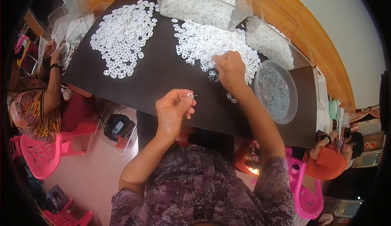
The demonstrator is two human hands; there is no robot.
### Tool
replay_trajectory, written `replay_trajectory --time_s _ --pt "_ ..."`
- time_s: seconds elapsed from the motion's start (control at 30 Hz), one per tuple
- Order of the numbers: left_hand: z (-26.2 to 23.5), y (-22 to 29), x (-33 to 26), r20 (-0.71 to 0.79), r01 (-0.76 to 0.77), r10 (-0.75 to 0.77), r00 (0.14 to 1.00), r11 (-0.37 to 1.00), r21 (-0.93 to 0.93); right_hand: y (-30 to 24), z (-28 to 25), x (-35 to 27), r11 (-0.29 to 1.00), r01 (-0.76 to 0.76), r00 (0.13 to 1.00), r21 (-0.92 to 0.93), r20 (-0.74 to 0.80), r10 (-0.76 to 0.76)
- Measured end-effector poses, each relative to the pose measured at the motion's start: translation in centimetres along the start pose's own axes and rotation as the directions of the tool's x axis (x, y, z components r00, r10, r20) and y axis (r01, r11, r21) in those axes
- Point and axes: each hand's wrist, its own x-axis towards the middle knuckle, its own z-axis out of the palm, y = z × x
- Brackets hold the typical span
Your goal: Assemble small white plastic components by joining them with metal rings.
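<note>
My left hand [170,111] is raised over the table's near edge, thumb and fingers pinching a small white two-holed plastic piece [190,95]. A thin metal pin, a nail or screw, sticks out of that piece to the right. My right hand [231,69] is at the near edge of a heap of small white pieces [207,40], its fingers curled together; whatever is in them is hidden. Just under its fingers lie a few pieces with metal pins [213,76]. Two loose white pieces [231,98] rest beside my right forearm.
Another heap of white oval pieces [122,36] spreads over the dark table [159,67] at left. A round clear tub [296,99] of metal pins stands right of my forearm. Clear bins [244,8] of white pieces stand behind. People [52,87] sit at both sides near pink chairs.
</note>
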Motion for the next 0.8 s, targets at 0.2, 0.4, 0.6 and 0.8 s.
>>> replay_trajectory --time_s 0.2,0.4,0.6,0.8 --pt "-0.1 0.1 -0.1 -0.003 0.013 -0.013 1.000 1.000 -0.009 0.5 -0.1 0.8 0.997 0.079 0.994 -0.002 0.076 -0.079" --pt "-0.1 0.0 0.0 0.009 -0.010 0.010 1.000 0.999 -0.044 1.4 0.1 0.7 0.993 0.111 0.994 0.029 -0.019 -0.110" --pt "-0.1 0.4 0.0 -0.007 0.014 -0.014 1.000 1.000 -0.025 -0.2 -1.2 0.2 0.641 -0.421 0.894 0.642 0.174 0.412" --pt "0.1 0.9 0.3 -0.044 -0.001 -0.002 0.999 0.998 -0.056 -3.8 -3.2 0.5 -0.008 -0.684 0.646 0.729 0.611 0.457"
